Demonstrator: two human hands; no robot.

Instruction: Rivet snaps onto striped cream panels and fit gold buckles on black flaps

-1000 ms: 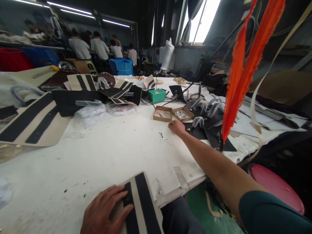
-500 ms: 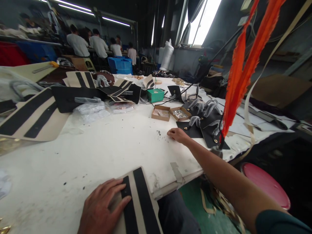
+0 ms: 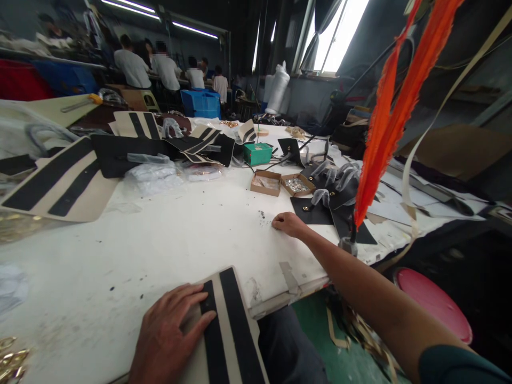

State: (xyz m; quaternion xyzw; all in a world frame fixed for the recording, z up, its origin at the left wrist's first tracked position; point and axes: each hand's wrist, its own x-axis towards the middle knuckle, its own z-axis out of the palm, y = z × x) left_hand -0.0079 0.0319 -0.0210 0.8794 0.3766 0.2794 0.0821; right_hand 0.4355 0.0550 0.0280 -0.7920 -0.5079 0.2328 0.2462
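Observation:
My left hand (image 3: 170, 330) lies flat, fingers spread, on a beige panel with two black stripes (image 3: 232, 330) at the near edge of the white table (image 3: 180, 240). My right hand (image 3: 288, 223) reaches far out over the table, knuckles up and fingers curled on the surface. What it pinches, if anything, is too small to see. It rests just short of two small cardboard boxes (image 3: 280, 183), one with shiny metal parts, and beside black leather pieces (image 3: 320, 210) with gold studs.
Striped beige-and-black panels (image 3: 60, 181) and plastic bags (image 3: 152, 176) cover the far left. A green box (image 3: 258, 153) stands behind the cardboard boxes. Orange frayed strips (image 3: 384, 122) hang at right. A red stool (image 3: 434, 304) stands below. Several people sit at the back. Gold hardware (image 3: 12, 360) lies bottom left.
My right hand has drawn back from the cardboard boxes toward me along the table. My left hand stays on the striped panel.

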